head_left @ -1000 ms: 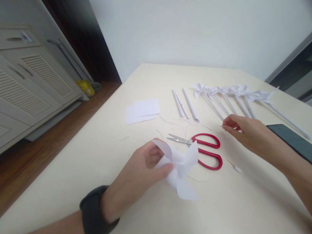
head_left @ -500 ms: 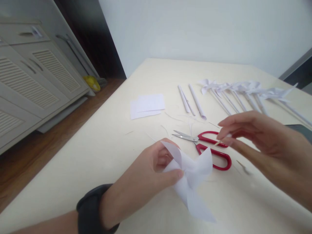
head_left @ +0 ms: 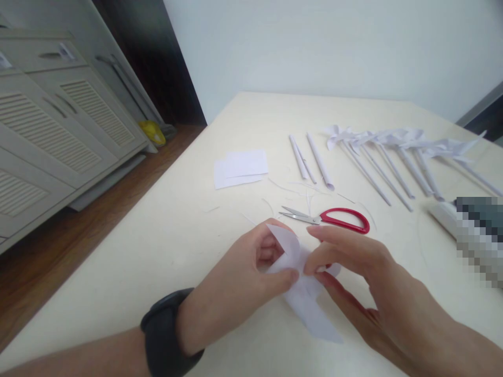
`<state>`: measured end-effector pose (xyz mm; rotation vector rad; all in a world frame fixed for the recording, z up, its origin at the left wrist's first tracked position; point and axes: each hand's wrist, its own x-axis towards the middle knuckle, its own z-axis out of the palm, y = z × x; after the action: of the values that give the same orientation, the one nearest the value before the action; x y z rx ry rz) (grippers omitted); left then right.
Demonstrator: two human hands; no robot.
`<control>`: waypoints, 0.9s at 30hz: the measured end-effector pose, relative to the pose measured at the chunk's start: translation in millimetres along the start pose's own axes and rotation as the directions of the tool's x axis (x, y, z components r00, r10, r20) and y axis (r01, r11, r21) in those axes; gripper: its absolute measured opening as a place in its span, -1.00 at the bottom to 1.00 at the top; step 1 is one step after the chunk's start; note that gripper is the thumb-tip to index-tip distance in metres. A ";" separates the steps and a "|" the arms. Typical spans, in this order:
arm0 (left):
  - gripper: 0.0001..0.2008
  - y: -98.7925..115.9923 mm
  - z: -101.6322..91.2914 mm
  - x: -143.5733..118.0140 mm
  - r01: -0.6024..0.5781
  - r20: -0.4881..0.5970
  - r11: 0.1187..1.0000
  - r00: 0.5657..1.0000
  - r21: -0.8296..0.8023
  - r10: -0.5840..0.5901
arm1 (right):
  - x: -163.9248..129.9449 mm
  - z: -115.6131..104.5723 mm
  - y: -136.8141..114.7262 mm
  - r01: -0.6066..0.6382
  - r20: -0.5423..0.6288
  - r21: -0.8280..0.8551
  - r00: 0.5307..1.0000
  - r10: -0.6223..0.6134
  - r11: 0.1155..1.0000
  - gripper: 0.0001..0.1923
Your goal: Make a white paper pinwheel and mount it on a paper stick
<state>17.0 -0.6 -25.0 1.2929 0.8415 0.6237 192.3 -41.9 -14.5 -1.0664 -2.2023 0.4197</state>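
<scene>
My left hand (head_left: 251, 272) pinches a white paper pinwheel (head_left: 314, 314) near its middle, thumb on top and fingers curled behind. My right hand (head_left: 353, 283) is over the pinwheel's centre, thumb and index finger closed on a cotton swab (head_left: 322, 268). Only the swab's white tip shows; its stick is mostly hidden by the fingers and paper. Just beyond my right hand lie red-handled scissors (head_left: 346, 219) with their blades slightly apart; one handle loop is covered by the hand.
White paper squares (head_left: 247, 163) lie to the left. Rolled paper sticks (head_left: 320, 162) are behind the scissors. Several finished pinwheels on sticks (head_left: 408, 141) lie at the back right. Thin paper strips (head_left: 281, 186) are scattered around the scissors. A blurred-out object (head_left: 479, 241) stands at the right.
My right hand has moved left and down, bringing the cotton swab to the pinwheel's centre. My left hand keeps its hold on the pinwheel.
</scene>
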 end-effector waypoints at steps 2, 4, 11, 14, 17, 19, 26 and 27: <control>-0.70 -0.2 0.1 -0.2 0.003 -0.001 1.000 1.000 0.010 -0.003 | -2.6 1.1 1.0 0.044 0.019 -0.030 0.999 -0.043 0.999 -0.30; -0.71 -0.2 0.2 -0.6 -0.001 -0.009 1.000 1.000 0.021 0.002 | -5.2 2.2 2.2 0.049 0.058 -0.033 0.997 -0.047 0.998 -0.28; -0.77 0.9 0.5 -2.3 0.012 -0.029 1.000 1.000 0.010 -0.011 | 0.1 2.4 -3.8 0.235 0.132 -0.149 0.967 -0.216 0.961 -0.60; -0.80 2.6 -0.3 -1.6 0.029 -0.013 1.000 1.000 -0.006 -0.029 | 2.4 2.0 -7.7 0.350 0.151 -0.246 0.935 -0.321 0.904 -0.65; -0.79 4.0 -1.1 -0.6 0.051 -0.001 0.998 0.999 -0.021 -0.051 | 1.8 3.3 -8.7 0.384 0.158 -0.290 0.923 -0.352 0.876 -0.65; -0.79 5.2 -0.9 -0.1 0.055 0.006 0.998 0.998 -0.038 -0.055 | 1.5 4.0 -8.5 0.391 0.153 -0.312 0.920 -0.361 0.866 -0.66; -0.84 16.9 2.8 -2.2 0.018 -0.019 1.000 1.000 0.014 -0.018 | 4.7 -2.4 -9.9 0.281 0.080 -0.310 0.960 -0.270 0.908 -0.67; -0.84 18.5 3.1 -2.7 0.004 -0.030 0.999 1.000 0.035 -0.003 | 4.6 -3.4 -10.0 0.282 0.076 -0.304 0.959 -0.272 0.910 -0.64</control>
<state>19.0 -1.0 -6.3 1.3166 0.8825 0.6293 186.7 -44.4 -4.8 -0.8841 -2.4587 -0.0420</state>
